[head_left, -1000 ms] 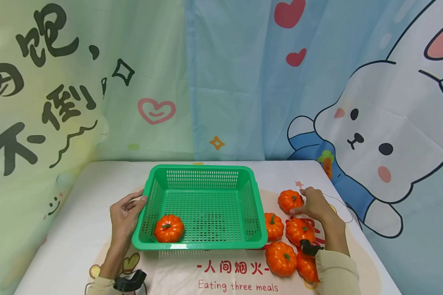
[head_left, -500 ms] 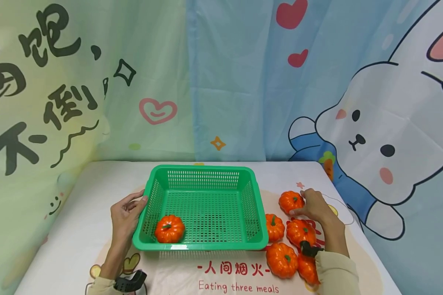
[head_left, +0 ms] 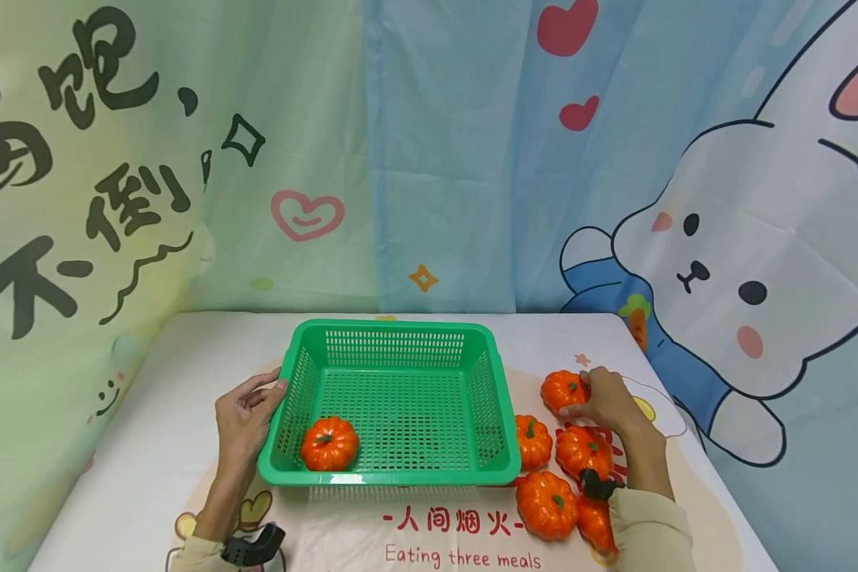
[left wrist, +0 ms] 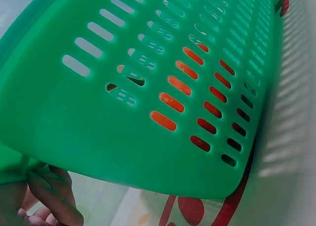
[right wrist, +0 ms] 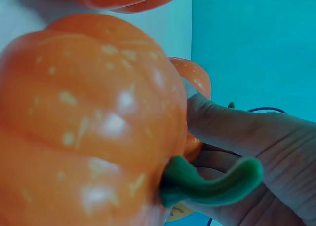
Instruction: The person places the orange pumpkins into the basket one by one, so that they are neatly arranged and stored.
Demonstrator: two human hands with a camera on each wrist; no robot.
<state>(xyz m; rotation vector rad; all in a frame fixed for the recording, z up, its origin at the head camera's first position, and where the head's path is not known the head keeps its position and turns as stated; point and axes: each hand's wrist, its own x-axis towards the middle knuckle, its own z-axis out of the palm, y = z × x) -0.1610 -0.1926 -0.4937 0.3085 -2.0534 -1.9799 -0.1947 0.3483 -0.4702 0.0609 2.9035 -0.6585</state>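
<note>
A green plastic basket (head_left: 415, 413) with slotted walls stands mid-table, one small orange pumpkin (head_left: 330, 444) in its near left corner. My left hand (head_left: 245, 417) grips the basket's left rim; in the left wrist view its fingers (left wrist: 54, 196) curl under the edge, and orange shows through the slots. At the far right, my right hand (head_left: 611, 401) holds another small pumpkin (head_left: 563, 392) between thumb and fingers, resting on the table. A nearer pumpkin (right wrist: 94, 122) with a curved green stem fills much of the right wrist view, partly hiding the held one.
Several pumpkins, among them this front one (head_left: 546, 505), lie right of the basket, close together below the right hand. The right forearm partly covers one (head_left: 595, 523). A printed cloth covers the table (head_left: 150, 413); a curtain (head_left: 436, 159) hangs behind it.
</note>
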